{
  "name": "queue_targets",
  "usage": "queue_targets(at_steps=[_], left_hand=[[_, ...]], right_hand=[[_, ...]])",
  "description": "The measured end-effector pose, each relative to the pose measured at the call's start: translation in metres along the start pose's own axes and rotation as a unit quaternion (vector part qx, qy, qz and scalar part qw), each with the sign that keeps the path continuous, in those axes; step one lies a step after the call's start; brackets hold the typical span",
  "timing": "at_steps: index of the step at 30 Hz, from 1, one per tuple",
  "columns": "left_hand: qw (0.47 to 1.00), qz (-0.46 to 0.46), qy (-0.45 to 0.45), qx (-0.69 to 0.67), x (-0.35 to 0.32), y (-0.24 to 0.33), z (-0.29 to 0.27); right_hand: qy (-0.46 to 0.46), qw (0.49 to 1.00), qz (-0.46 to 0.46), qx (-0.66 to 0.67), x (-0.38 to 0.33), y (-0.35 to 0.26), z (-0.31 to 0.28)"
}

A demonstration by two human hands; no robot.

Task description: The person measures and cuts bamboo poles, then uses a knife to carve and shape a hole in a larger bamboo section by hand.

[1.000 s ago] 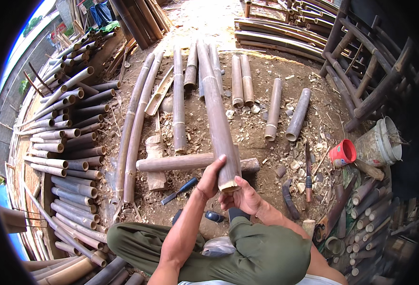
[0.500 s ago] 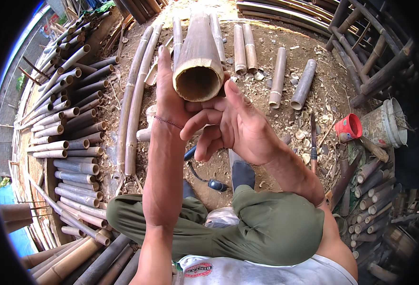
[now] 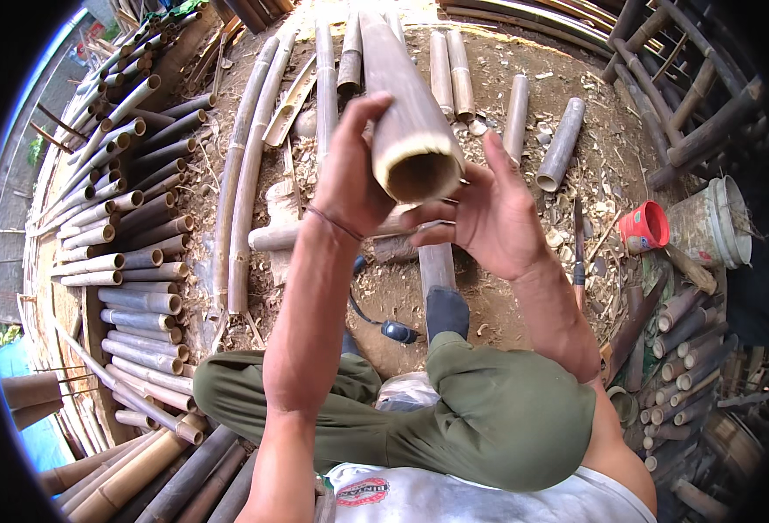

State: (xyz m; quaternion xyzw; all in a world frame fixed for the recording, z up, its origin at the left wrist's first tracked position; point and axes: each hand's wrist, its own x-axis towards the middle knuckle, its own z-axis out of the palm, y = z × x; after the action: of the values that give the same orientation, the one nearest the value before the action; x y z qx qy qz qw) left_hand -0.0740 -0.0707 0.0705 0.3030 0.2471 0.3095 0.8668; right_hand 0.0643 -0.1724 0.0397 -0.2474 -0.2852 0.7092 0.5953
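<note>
A thick bamboo tube (image 3: 406,100) is raised in front of me, its hollow cut end tilted toward me. My left hand (image 3: 354,170) is wrapped round its left side, thumb and fingers against the wall. Beside the right of the cut end is my right hand (image 3: 498,209), thumb lifted off the tube and fingers apart and slightly bent. Its fingertips come close to the rim; whether they touch it is hard to tell. Below the hands a bamboo length (image 3: 289,237) lies crosswise on the ground. A knife (image 3: 579,253) with a long blade lies to the right.
Stacked bamboo tubes (image 3: 149,305) line the left side, and a smaller pile (image 3: 685,366) lies at the right. Several cut pieces (image 3: 561,144) rest on the chip-strewn ground. A red bucket (image 3: 643,228) and white buckets (image 3: 707,222) stand near a bamboo frame (image 3: 707,131).
The bamboo tube has shifted right and slightly down, its cut end swinging right. My left hand has moved right with it; my right hand has moved right, its thumb away from the tube.
</note>
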Motion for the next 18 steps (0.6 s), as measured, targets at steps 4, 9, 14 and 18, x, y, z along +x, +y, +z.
queue_targets(at_steps=[4, 9, 14, 18], left_hand=[[0.966, -0.135, 0.028, 0.22, 0.019, -0.11, -0.026], [0.971, -0.224, 0.02, -0.078, 0.052, -0.196, -0.063], [0.984, -0.103, 0.146, 0.022, 0.114, -0.201, -0.083], [0.987, -0.076, 0.139, 0.037, 0.133, -0.179, -0.084]], right_hand=[[0.108, 0.985, 0.118, -0.056, -0.037, 0.015, -0.078], [0.138, 0.962, 0.199, 0.123, -0.186, 0.051, -0.138], [0.219, 0.941, 0.258, -0.019, -0.311, 0.085, -0.109], [0.221, 0.902, 0.293, -0.229, -0.317, 0.087, -0.091]])
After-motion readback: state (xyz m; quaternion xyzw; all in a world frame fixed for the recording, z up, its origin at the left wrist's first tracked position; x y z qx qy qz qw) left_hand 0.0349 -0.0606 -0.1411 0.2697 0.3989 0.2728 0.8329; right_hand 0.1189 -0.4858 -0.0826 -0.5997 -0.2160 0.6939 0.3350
